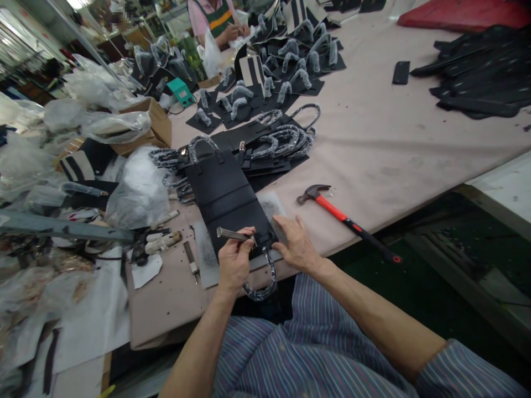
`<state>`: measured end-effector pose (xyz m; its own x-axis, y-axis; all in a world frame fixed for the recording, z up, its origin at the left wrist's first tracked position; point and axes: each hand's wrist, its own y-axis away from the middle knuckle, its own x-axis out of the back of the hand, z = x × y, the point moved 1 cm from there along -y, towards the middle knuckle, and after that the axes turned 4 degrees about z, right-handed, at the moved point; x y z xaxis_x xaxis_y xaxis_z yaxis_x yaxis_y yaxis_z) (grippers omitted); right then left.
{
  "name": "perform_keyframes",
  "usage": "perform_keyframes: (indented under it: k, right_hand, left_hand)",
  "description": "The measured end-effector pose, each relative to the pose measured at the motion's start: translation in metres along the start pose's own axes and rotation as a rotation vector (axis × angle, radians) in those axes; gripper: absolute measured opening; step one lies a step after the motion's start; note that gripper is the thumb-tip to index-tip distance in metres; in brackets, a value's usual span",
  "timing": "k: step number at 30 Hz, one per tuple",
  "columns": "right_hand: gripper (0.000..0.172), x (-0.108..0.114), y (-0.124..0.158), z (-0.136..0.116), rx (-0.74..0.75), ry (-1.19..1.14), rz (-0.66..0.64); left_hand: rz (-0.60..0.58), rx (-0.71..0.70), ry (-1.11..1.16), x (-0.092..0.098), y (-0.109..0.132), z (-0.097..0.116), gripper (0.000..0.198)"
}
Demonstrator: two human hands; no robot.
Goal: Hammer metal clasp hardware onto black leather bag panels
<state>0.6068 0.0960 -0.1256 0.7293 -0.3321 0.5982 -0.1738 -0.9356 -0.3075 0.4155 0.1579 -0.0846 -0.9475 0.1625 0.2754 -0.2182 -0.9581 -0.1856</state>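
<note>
Punch work at the near edge of the bench (373, 143). Left hand (234, 265): grip closed around a metal punch (231, 234), held roughly level, with its working end at the near edge of the black bag panel (224, 193). Right hand (297, 247): grip wide, palm down and fingers spread flat, pressing the panel's near right corner.

- The panel lies flat on a grey pad (204, 251) and runs away from the person. Its far end touches a stack of similar panels (269, 145) with wrapped loop handles.
- A wrapped handle (265, 284) is fixed at the panel's near edge. It hangs over the bench edge between the two hands.
- The hammer (332, 209) has a red and black shaft and lies on the bench to the right of the right hand, not touching it. Its head points to the far left and the shaft end overhangs the edge.
- A small chisel-like tool (191, 261) lies just left of the pad, with a white-handled tool (160, 240) further left.
- A clear plastic bundle (139, 190) sits to the left of the panel, and a cardboard box (160, 119) is behind it.
- More black pieces with wrapped handles (298, 72) cover the far part of the bench.
- A pile of black strips (481, 72) sits at the far right.
- A co-worker in a green apron (215, 19) stands at the far end, hands on something pale that I cannot make out.
</note>
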Motion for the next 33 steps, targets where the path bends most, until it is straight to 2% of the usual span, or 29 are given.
perform_keyframes:
  k: [3,11,18,25,33]
  right_hand:
    - [0.067,0.0,0.003,0.003,-0.022,0.013,0.042]
    - [0.057,0.0,0.005,0.009,0.076,-0.004,-0.018]
    - [0.051,-0.002,0.003,0.013,0.115,-0.035,0.036]
    - [0.026,0.001,-0.001,0.012,0.15,-0.073,0.042]
    - [0.024,0.001,-0.001,0.016,0.172,-0.106,0.043]
  left_hand:
    - [0.004,0.025,-0.014,-0.011,-0.001,-0.005,0.017]
    - [-0.016,0.021,-0.015,0.007,-0.001,-0.011,0.016]
    - [-0.06,-0.004,0.024,-0.004,-0.006,-0.01,0.012]
    - [-0.064,-0.032,0.042,-0.005,-0.004,-0.016,0.011]
    - [-0.087,-0.05,0.033,-0.005,-0.003,-0.012,0.011]
